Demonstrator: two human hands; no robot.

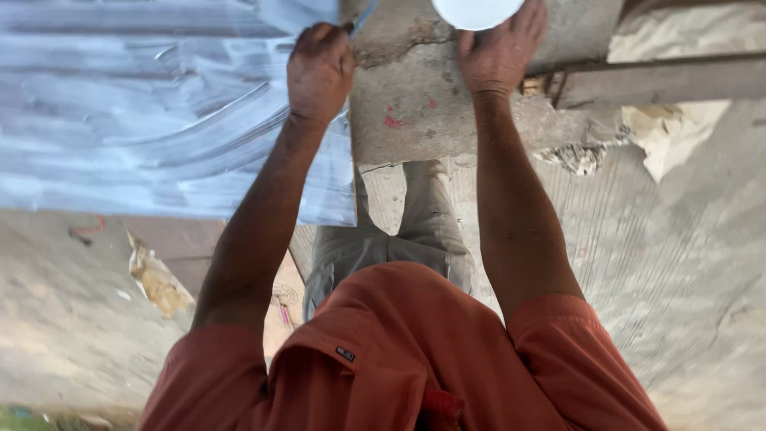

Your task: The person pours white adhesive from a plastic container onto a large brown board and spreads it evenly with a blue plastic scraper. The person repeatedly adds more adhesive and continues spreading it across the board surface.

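Observation:
My left hand is closed around a thin handle, likely a brush, whose tip runs out of the top of the frame. It rests over the right edge of a flat board coated in streaky white-blue paint. My right hand grips the rim of a white round container, mostly cut off at the top edge. Both arms reach forward from orange sleeves.
A rough concrete slab with red paint spots lies between the hands. Crumpled paper scraps and a beam sit at the right. Bare concrete floor spreads below, with debris at the left.

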